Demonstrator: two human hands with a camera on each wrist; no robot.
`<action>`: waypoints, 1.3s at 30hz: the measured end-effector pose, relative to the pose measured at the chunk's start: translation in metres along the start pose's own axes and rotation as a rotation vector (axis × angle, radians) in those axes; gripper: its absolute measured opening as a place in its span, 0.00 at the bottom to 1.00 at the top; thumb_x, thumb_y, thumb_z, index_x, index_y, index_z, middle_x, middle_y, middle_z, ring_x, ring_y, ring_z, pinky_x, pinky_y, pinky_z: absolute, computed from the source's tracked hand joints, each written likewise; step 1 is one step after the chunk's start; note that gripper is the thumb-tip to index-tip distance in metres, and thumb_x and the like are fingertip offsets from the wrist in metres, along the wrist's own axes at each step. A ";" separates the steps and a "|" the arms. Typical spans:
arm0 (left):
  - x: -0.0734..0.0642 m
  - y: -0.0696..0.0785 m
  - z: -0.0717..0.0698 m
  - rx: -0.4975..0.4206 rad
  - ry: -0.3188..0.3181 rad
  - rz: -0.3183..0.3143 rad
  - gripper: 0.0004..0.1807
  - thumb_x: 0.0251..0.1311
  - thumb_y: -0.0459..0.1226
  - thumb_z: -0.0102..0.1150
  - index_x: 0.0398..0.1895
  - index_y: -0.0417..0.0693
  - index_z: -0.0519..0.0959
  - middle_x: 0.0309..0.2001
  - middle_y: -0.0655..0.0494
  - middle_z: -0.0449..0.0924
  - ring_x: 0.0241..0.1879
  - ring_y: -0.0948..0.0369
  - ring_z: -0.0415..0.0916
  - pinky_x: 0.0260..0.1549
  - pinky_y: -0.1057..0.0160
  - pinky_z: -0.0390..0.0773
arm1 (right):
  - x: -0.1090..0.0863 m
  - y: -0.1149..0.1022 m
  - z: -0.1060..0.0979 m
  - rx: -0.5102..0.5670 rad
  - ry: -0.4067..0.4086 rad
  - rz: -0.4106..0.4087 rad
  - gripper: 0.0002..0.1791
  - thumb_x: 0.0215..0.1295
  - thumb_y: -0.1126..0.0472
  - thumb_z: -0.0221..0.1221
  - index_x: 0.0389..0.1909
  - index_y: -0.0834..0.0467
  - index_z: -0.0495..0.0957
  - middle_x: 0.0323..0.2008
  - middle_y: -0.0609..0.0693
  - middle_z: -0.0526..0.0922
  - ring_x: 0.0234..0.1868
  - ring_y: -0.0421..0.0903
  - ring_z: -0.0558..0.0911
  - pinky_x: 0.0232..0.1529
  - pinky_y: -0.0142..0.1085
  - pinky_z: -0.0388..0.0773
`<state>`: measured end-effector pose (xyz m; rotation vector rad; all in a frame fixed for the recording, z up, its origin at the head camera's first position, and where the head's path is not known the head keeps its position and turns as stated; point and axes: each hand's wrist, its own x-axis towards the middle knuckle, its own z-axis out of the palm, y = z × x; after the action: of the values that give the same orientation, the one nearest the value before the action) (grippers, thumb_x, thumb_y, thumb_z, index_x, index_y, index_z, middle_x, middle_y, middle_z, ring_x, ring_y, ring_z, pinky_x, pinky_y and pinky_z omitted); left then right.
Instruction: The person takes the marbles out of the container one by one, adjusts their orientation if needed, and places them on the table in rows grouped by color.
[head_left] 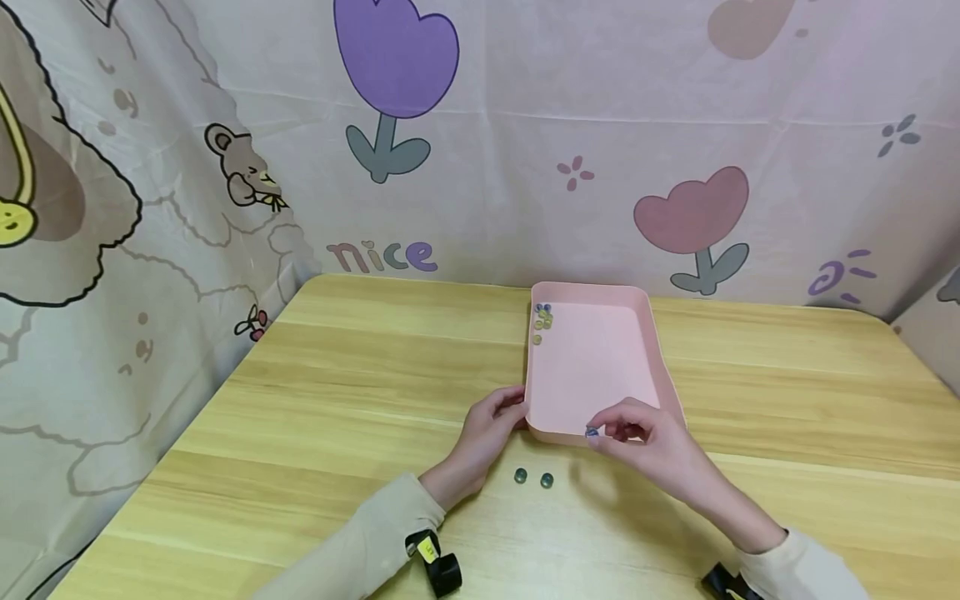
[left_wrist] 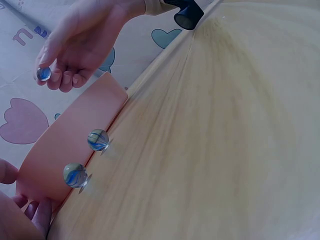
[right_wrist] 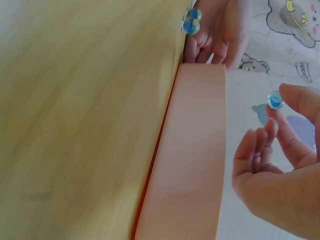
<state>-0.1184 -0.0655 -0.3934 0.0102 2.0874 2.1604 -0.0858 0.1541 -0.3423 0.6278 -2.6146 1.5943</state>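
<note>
My right hand (head_left: 648, 437) pinches a clear glass marble with blue in it (right_wrist: 275, 100) between thumb and index finger, over the front edge of the pink tray (head_left: 592, 367). My left hand (head_left: 483, 437) grips the tray at its front left corner; in the left wrist view its fingers lie against the tray's wall. Two glass marbles with blue and yellow swirls, one nearer (left_wrist: 75, 175) and one farther (left_wrist: 98, 140), lie on the table just in front of the tray. Several marbles (head_left: 543, 317), yellowish and blue, sit inside along the tray's left wall near the back.
The tray stands on a wood-grain table (head_left: 360, 358). Behind and to the left hangs a pale printed cloth (head_left: 510, 200) with flowers and animals. A black wrist camera (head_left: 438, 567) is strapped over the left sleeve.
</note>
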 end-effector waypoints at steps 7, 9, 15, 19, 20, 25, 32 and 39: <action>-0.001 0.002 0.001 -0.003 -0.004 0.000 0.21 0.68 0.34 0.53 0.61 0.32 0.71 0.52 0.44 0.76 0.49 0.55 0.75 0.51 0.60 0.78 | -0.006 -0.004 0.008 0.013 -0.014 0.001 0.03 0.58 0.63 0.67 0.34 0.55 0.84 0.30 0.44 0.78 0.34 0.40 0.76 0.37 0.30 0.79; 0.000 0.002 0.001 -0.006 -0.004 0.002 0.21 0.68 0.34 0.53 0.61 0.32 0.71 0.52 0.44 0.76 0.49 0.55 0.75 0.51 0.60 0.78 | -0.007 -0.004 0.009 0.018 -0.025 0.001 0.04 0.58 0.63 0.67 0.34 0.56 0.84 0.30 0.44 0.78 0.34 0.40 0.77 0.37 0.30 0.78; 0.000 0.001 0.004 -0.019 -0.019 0.002 0.21 0.68 0.33 0.53 0.61 0.32 0.71 0.53 0.43 0.75 0.49 0.54 0.75 0.51 0.61 0.78 | -0.016 -0.003 0.007 0.116 -0.106 0.074 0.09 0.59 0.63 0.66 0.38 0.63 0.83 0.30 0.47 0.78 0.33 0.40 0.76 0.34 0.30 0.77; 0.000 0.002 0.004 -0.016 -0.015 0.001 0.21 0.68 0.33 0.53 0.61 0.32 0.71 0.53 0.43 0.76 0.50 0.54 0.75 0.51 0.61 0.78 | -0.023 0.000 0.004 0.220 -0.165 0.170 0.12 0.61 0.63 0.65 0.42 0.67 0.81 0.32 0.49 0.79 0.34 0.40 0.76 0.34 0.30 0.77; 0.000 0.002 0.004 -0.015 -0.013 0.001 0.21 0.68 0.33 0.53 0.61 0.32 0.71 0.53 0.43 0.76 0.50 0.54 0.75 0.51 0.61 0.78 | -0.024 0.001 0.004 0.243 -0.170 0.188 0.13 0.61 0.63 0.64 0.42 0.68 0.81 0.32 0.48 0.79 0.34 0.40 0.76 0.35 0.30 0.77; 0.001 0.002 0.002 -0.004 -0.009 -0.010 0.21 0.68 0.33 0.52 0.61 0.32 0.71 0.54 0.43 0.75 0.50 0.54 0.75 0.52 0.61 0.77 | -0.030 0.008 0.012 0.302 -0.135 0.234 0.16 0.60 0.65 0.64 0.44 0.73 0.79 0.32 0.45 0.80 0.34 0.38 0.76 0.35 0.29 0.76; 0.000 0.001 0.001 -0.017 -0.014 -0.014 0.21 0.68 0.33 0.52 0.62 0.32 0.70 0.55 0.44 0.74 0.51 0.54 0.74 0.53 0.60 0.77 | -0.037 0.014 0.027 0.301 -0.053 0.346 0.15 0.58 0.63 0.67 0.43 0.68 0.80 0.37 0.52 0.82 0.35 0.41 0.76 0.36 0.29 0.75; -0.001 0.001 0.000 -0.006 -0.006 -0.013 0.21 0.68 0.34 0.52 0.61 0.32 0.70 0.54 0.44 0.75 0.51 0.53 0.74 0.52 0.60 0.77 | -0.036 0.019 0.041 0.223 0.111 0.219 0.10 0.54 0.67 0.69 0.37 0.65 0.84 0.30 0.46 0.80 0.32 0.39 0.74 0.32 0.28 0.73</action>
<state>-0.1176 -0.0656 -0.3919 0.0027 2.0722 2.1562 -0.0513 0.1382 -0.3856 0.2542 -2.5198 1.9395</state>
